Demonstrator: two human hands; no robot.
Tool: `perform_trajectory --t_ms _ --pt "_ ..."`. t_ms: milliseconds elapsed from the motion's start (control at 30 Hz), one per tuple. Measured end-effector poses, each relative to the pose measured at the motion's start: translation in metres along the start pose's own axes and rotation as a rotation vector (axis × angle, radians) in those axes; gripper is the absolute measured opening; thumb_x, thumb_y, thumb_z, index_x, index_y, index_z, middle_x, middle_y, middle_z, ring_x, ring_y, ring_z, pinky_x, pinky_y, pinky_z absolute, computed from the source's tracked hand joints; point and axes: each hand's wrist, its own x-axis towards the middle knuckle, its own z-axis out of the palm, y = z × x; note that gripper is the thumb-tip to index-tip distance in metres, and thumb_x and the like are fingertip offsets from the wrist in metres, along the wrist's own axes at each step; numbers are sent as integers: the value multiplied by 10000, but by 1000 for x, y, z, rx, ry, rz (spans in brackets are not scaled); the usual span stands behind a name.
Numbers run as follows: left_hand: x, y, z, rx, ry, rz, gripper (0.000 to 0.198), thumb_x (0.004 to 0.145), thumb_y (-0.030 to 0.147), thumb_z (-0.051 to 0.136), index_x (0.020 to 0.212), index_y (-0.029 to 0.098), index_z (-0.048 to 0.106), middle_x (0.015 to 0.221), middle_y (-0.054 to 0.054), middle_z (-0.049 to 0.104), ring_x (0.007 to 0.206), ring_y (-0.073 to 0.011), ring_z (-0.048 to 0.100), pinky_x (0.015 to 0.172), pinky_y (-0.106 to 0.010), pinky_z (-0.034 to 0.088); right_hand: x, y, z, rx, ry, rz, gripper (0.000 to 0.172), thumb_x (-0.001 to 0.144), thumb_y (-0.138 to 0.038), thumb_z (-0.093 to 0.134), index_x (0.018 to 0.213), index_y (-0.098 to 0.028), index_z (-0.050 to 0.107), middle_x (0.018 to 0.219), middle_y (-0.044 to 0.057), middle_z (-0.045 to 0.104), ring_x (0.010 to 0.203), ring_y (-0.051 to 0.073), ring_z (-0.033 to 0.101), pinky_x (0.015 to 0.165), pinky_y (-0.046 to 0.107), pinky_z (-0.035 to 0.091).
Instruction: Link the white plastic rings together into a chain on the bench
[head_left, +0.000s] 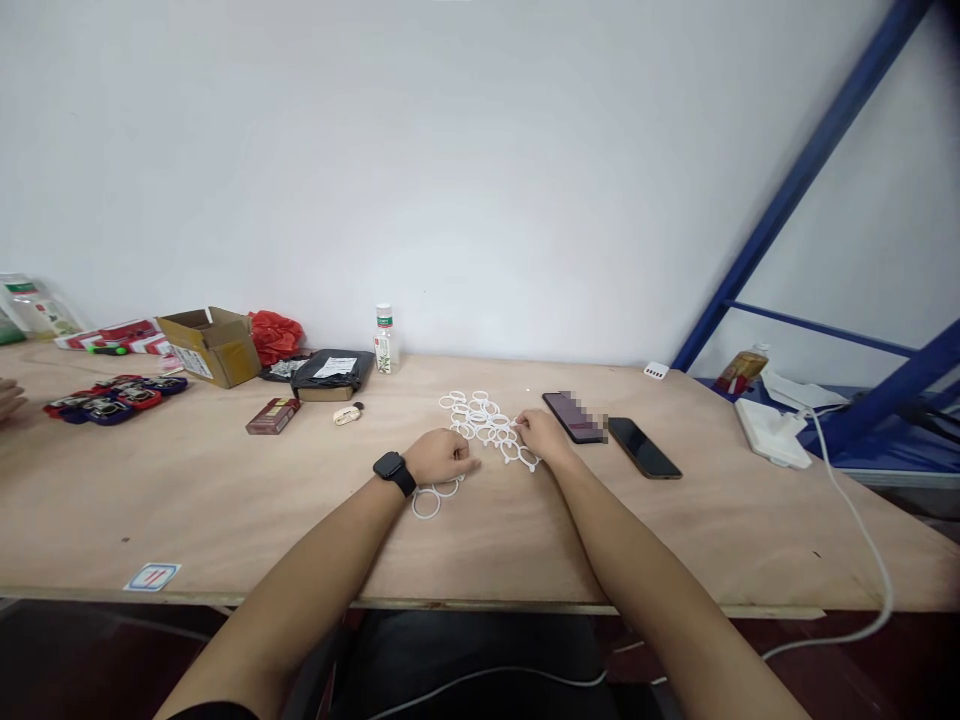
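A loose pile of white plastic rings (480, 411) lies on the wooden table (300, 520) in front of me. My right hand (541, 436) is at the right side of this pile, its fingers pinched on one of the white rings. To the left, my left hand (439, 457), with a black watch on the wrist, is closed with its fingertips low over the table; what it holds, if anything, is hidden. More white rings (426, 503) lie just below my left hand and partly under it.
Two phones (574, 415) (643, 447) lie right of the rings. Leftward are a small red box (273, 416), a black package (332, 372), a bottle (384, 340), an open carton (210, 347) and red-blue items (112, 398). Another person's hand (10, 398) shows at the left edge.
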Motion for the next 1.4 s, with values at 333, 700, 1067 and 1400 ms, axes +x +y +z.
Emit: perform_trajectory --t_ms 333,700,1067,1400 --pt "3 4 -5 -33 413 122 268 950 375 470 1063 189 625 1049 -91 646 1015 -213 571 927 -359 436 -26 -72 4 1098 -337 -112 321 741 -491 671 802 -192 573 646 -28 577 547 111 550 583 250 469" --pt "3 6 -5 12 320 60 302 948 383 478 810 177 649 774 -32 669 739 -153 587 716 -270 420 -31 -72 11 912 -120 -185 237 751 -372 656 884 -178 683 735 21 658 607 132 571 578 254 468" --pt "3 9 -5 124 268 78 289 961 359 459 847 179 656 806 -32 687 762 -157 608 720 -271 409 -32 -72 2 831 -117 -257 195 762 -319 619 867 -177 703 814 46 709 725 173 638 673 289 492" --pt "6 15 1 171 274 55 353 981 383 405 836 174 651 787 -41 678 765 -165 611 725 -286 396 -33 -80 0 765 -50 -183 125 684 -224 561 740 -163 655 695 18 656 640 144 589 615 254 454"
